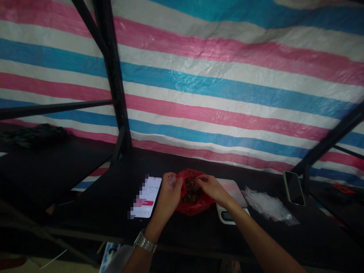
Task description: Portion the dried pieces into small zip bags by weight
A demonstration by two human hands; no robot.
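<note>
A red plastic bag (196, 209) lies opened on the black table, with dark brown pieces (191, 195) inside; their kind is unclear. At its left edge my left hand (172, 191) is closed around a small clear plastic bag (172, 181). My right hand (212, 186) reaches in from the right, its fingers bent together at the brown pieces. What those fingertips hold, if anything, is too small to make out. Just right of the red bag, partly under my right forearm, is a white digital scale (231, 191).
Left of my left hand lies a lit phone (149, 197) showing a timer. Flat clear zip bags (270, 206) are spread right of the scale, near a second phone (294, 188) with a dark screen. A black metal post (115, 83) rises behind, before a striped tarp (222, 83).
</note>
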